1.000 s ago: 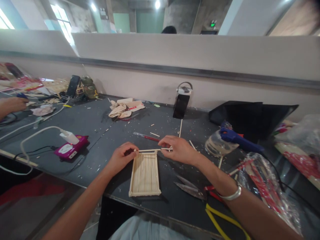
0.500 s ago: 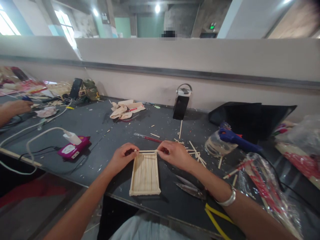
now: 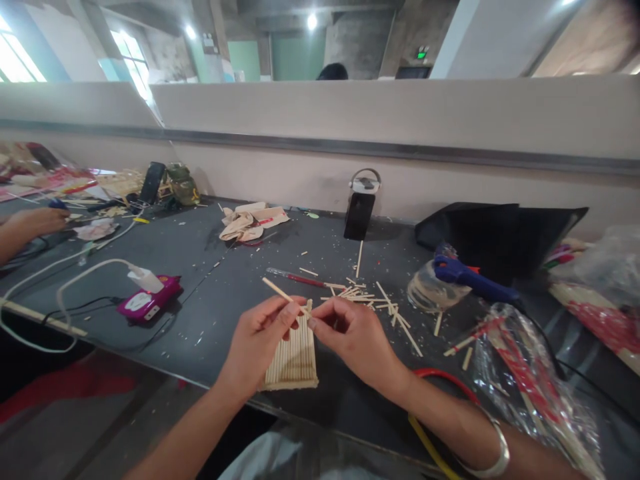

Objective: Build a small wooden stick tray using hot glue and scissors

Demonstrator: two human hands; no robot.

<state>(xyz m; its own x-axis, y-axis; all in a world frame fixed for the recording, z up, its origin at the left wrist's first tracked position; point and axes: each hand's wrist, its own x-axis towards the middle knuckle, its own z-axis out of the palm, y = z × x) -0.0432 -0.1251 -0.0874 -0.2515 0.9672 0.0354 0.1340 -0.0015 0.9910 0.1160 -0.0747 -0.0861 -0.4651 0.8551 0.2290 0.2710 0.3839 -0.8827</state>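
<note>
The left hand [image 3: 260, 340] pinches a thin, pale wooden stick [image 3: 278, 291] between thumb and fingers. The stick slants, with its free end up and to the left. The fingertips of the right hand [image 3: 353, 337] are at the stick's lower end, but I cannot tell if they squeeze it or only touch it.

The small, flat tray made of pale wooden sticks [image 3: 294, 373] sits under the hands, low in the middle of the frame, on the dark grey table [image 3: 195, 253]. The hands hide its upper left part. It is close to the near table edge, so a bump from a wrist could push it off.

The stick is thin, so it could snap if the two hands bend it. It could also slip, because only fingertips hold it.

Just past the right hand is a messy pile of short, pale sticks [image 3: 357, 293], and a sleeve could brush them about. At the lower right, a red loop handle [image 3: 445, 375] and a yellow loop handle [image 3: 430, 447] lie by the right forearm, which could knock them.

Right of the middle, a blue plastic glue gun [image 3: 453, 268] rests on a clear round tub [image 3: 423, 293]. A tug on its black cord [image 3: 545, 337] could make it fall. If its tip is hot, it could burn skin.
</note>
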